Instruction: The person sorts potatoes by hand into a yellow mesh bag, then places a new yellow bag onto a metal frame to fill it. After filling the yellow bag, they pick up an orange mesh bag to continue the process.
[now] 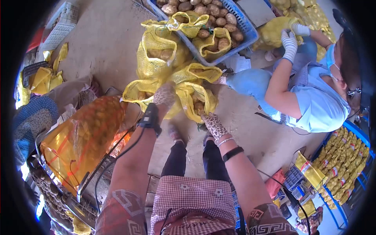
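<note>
Both my hands wear leopard-print gloves. My left hand (164,95) is blurred over the yellow mesh bags, between a bag at the left (135,88) and one at the right (203,96); its fingers are smeared. My right hand (213,123) touches the lower rim of the right bag, where potatoes (199,106) show inside; its fingertips are partly hidden at the mesh. Behind stands a taller open mesh bag (147,64) with potatoes in it. Another open bag (197,72) lies just above the right one.
A blue crate (244,37) of potatoes stands at the top, with mesh bags at its edge. At the right a co-worker (309,98) in striped gloves holds a yellow bag (274,33). A large filled orange bag (88,135) stands at the left, beside another person (35,121).
</note>
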`<state>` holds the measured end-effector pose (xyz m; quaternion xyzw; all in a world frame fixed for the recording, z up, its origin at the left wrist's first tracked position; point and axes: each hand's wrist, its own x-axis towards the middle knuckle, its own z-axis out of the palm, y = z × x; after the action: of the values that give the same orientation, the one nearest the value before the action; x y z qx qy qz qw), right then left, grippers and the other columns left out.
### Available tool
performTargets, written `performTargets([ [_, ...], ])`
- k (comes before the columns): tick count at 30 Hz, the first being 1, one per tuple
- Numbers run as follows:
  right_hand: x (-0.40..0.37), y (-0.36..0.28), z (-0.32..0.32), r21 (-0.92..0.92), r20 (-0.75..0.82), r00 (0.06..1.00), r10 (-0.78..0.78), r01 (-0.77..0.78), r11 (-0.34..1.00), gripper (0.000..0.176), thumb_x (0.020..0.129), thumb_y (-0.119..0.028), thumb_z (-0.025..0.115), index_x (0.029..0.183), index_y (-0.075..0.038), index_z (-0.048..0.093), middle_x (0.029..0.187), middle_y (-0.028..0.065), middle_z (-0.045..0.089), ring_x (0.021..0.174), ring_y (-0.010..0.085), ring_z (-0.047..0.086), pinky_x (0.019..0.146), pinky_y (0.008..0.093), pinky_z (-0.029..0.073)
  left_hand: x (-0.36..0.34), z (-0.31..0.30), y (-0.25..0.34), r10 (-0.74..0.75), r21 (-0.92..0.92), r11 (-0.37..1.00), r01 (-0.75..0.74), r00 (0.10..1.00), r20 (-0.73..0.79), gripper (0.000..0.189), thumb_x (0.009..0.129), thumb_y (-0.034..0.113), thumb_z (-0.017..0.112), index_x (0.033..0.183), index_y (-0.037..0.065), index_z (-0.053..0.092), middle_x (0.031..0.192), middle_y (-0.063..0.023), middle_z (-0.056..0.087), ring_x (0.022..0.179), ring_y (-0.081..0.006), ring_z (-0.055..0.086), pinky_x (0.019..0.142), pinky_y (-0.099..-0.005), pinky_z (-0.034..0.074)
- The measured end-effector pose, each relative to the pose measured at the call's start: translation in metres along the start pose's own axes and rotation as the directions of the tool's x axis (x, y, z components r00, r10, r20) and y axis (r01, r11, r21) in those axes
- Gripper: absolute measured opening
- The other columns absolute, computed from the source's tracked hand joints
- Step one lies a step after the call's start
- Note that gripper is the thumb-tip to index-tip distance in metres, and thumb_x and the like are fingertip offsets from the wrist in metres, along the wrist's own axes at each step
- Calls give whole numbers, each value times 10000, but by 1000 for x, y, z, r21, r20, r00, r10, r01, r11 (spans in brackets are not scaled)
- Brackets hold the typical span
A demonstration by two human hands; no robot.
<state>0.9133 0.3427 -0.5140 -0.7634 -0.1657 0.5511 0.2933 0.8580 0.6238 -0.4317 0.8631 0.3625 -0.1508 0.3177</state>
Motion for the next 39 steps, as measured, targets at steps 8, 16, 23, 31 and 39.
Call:
performTargets([
  [8,-70,-86,-37,-231,41,999,9,1,973,418,900,-297,483,1217,-24,494,1074,202,622,943,345,614,831,444,476,-120,6,-30,-295,-243,924,295,955,37,309,789,233,612,1045,61,585,1047,-217,612,953,-370,609,810,-450,485],
  [16,-166,-95,-69,-787,206,977,-58,200,584,430,824,-253,565,1184,-18,566,1134,258,578,1085,382,546,915,462,456,-362,1,1,-690,-332,628,704,701,181,343,759,239,656,1047,59,602,1022,-216,628,955,-353,619,810,-429,484],
  [23,-218,-133,-104,-816,531,823,-201,561,141,417,842,-384,578,975,7,637,929,214,658,896,375,629,826,452,500,-592,21,47,-895,-477,151,866,325,307,374,733,244,695,1048,57,617,1001,-215,643,957,-338,628,810,-411,484],
  [31,-246,-195,-58,-674,244,952,184,30,738,310,841,-284,621,852,25,648,682,182,644,691,297,659,699,404,530,-678,78,39,-872,-877,-54,478,405,275,431,818,333,622,1149,56,615,1066,-155,666,981,-292,628,859,-362,476],
  [39,-272,-242,127,-558,727,569,-384,816,153,366,842,-245,620,1054,46,554,964,260,622,808,391,606,761,450,480,-809,103,19,-967,-926,-247,286,-4,256,473,822,343,580,1191,47,560,1120,-211,627,1058,-367,586,893,-420,468],
])
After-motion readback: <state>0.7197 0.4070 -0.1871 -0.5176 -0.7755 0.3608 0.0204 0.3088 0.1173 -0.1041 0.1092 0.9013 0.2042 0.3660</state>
